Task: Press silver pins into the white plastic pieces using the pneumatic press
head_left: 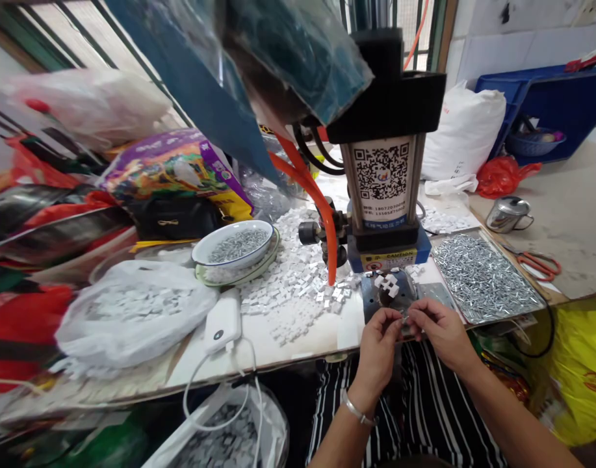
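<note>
My left hand (381, 338) is pinched closed at the front edge of the press base, a bracelet on its wrist. Close beside it, my right hand (437, 328) has thumb and fingers pressed together. Something small shows between the two sets of fingertips, too small to name. Just behind the fingers, several white plastic pieces (387, 285) rest on the metal base (370, 300) under the black press (385, 117). A tray of metal pins (485, 276) lies to the right of my hands. Loose white pieces (298, 279) are spread over the table on the left.
An enamel bowl of metal parts (234, 246), a white power bank (223, 322) and a plastic bag of white pieces (136, 312) stand left. Scissors (539, 263) and a metal cup (509, 214) lie right. An orange hose (327, 221) hangs beside the press. A lined bin (224, 435) is below.
</note>
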The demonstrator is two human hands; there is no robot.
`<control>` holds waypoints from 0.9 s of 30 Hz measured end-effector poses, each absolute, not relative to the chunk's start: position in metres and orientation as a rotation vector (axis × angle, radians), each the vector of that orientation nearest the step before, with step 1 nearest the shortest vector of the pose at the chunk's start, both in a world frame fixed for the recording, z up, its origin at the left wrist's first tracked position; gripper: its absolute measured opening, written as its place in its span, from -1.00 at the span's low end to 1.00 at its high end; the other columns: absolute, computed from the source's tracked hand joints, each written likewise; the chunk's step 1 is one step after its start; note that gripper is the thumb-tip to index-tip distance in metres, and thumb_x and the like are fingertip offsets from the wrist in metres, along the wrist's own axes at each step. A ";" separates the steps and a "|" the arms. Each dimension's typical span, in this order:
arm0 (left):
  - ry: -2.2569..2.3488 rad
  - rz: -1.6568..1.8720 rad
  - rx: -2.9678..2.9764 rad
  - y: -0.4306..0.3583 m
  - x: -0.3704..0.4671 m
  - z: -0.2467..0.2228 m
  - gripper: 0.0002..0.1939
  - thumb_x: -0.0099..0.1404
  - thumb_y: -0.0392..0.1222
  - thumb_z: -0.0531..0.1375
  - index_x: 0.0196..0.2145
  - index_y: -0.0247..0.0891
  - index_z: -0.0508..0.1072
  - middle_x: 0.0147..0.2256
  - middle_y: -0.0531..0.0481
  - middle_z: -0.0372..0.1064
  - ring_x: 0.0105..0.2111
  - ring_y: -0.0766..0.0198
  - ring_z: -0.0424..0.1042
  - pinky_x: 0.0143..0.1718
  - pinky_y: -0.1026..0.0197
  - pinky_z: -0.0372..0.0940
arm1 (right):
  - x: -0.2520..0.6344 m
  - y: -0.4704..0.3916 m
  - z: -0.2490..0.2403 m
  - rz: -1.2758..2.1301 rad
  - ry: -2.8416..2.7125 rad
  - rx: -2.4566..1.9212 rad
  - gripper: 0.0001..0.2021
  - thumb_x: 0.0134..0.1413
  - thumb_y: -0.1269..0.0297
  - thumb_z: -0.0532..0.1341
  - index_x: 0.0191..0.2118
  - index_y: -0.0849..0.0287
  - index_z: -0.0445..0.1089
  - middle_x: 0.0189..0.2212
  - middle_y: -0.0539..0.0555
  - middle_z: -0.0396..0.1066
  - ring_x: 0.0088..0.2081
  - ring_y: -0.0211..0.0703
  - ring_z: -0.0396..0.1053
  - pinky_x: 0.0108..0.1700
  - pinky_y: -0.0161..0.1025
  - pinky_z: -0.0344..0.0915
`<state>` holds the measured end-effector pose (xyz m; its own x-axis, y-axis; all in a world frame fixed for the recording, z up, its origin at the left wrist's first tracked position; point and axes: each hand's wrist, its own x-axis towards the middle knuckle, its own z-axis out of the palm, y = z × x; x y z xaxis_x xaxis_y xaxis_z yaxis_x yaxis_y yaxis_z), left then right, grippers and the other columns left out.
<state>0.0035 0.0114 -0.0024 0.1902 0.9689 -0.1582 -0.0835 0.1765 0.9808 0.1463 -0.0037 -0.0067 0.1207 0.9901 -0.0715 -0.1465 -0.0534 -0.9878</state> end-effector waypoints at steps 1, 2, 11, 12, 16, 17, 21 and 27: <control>1.079 1.000 1.107 0.012 0.003 -0.003 -0.82 0.20 -0.10 0.29 -0.34 -0.27 0.47 -0.44 0.05 0.40 -0.44 0.31 0.32 -0.36 0.27 0.25 | 0.146 -0.003 -0.007 1.219 -0.991 -1.213 -0.59 0.02 -0.14 0.38 -0.34 0.16 0.47 -0.50 0.02 0.46 -0.51 -0.20 0.37 -0.49 -0.28 0.33; 1.077 0.999 1.117 0.012 0.003 -0.003 -0.83 0.21 -0.10 0.28 -0.34 -0.26 0.47 -0.44 0.06 0.40 -0.43 0.31 0.33 -0.36 0.27 0.25 | 0.146 -0.001 -0.007 1.213 -1.000 -1.218 -0.59 0.03 -0.14 0.37 -0.34 0.15 0.47 -0.51 0.01 0.45 -0.51 -0.20 0.36 -0.49 -0.28 0.32; 1.212 1.025 1.322 0.017 -0.003 -0.011 -0.93 0.25 -0.21 0.19 -0.36 -0.21 0.47 -0.37 0.03 0.43 -0.33 0.21 0.38 -0.26 0.21 0.25 | 0.144 0.003 -0.005 1.147 -1.033 -1.243 -0.60 0.07 -0.16 0.33 -0.36 0.12 0.45 -0.51 0.02 0.44 -0.51 -0.18 0.35 -0.50 -0.27 0.31; 1.213 1.023 1.324 0.017 -0.002 -0.011 -0.93 0.26 -0.22 0.18 -0.35 -0.21 0.47 -0.37 0.03 0.43 -0.33 0.21 0.38 -0.25 0.21 0.25 | 0.145 0.003 -0.006 1.147 -1.034 -1.244 -0.60 0.07 -0.16 0.34 -0.36 0.12 0.45 -0.51 0.02 0.44 -0.51 -0.18 0.34 -0.50 -0.26 0.30; 1.182 1.029 1.301 0.016 0.000 -0.009 -0.92 0.28 -0.21 0.18 -0.33 -0.21 0.47 -0.37 0.03 0.44 -0.32 0.21 0.39 -0.25 0.21 0.26 | 0.145 0.003 -0.007 1.167 -1.014 -1.244 -0.60 0.05 -0.16 0.35 -0.35 0.12 0.46 -0.51 0.02 0.44 -0.51 -0.18 0.34 -0.51 -0.27 0.29; 1.172 1.031 1.300 0.015 0.001 -0.008 -0.92 0.28 -0.21 0.17 -0.33 -0.21 0.46 -0.36 0.03 0.44 -0.32 0.21 0.39 -0.24 0.21 0.27 | 0.145 0.003 -0.007 1.173 -1.007 -1.243 -0.60 0.05 -0.16 0.35 -0.35 0.12 0.46 -0.51 0.02 0.44 -0.52 -0.18 0.34 -0.52 -0.27 0.29; 1.142 1.040 1.308 0.014 0.003 -0.004 -0.91 0.29 -0.20 0.17 -0.33 -0.22 0.46 -0.36 0.03 0.44 -0.32 0.22 0.39 -0.24 0.22 0.28 | 0.143 0.003 -0.006 1.200 -0.983 -1.236 -0.59 0.02 -0.16 0.37 -0.36 0.14 0.46 -0.52 0.01 0.44 -0.53 -0.20 0.34 -0.53 -0.28 0.29; 1.158 1.057 1.302 0.014 0.006 -0.003 -0.92 0.28 -0.21 0.17 -0.35 -0.21 0.44 -0.40 0.05 0.43 -0.35 0.23 0.39 -0.29 0.24 0.28 | 0.140 0.002 -0.007 1.223 -0.960 -1.218 -0.59 0.01 -0.14 0.38 -0.36 0.17 0.47 -0.50 0.02 0.45 -0.52 -0.21 0.37 -0.54 -0.31 0.30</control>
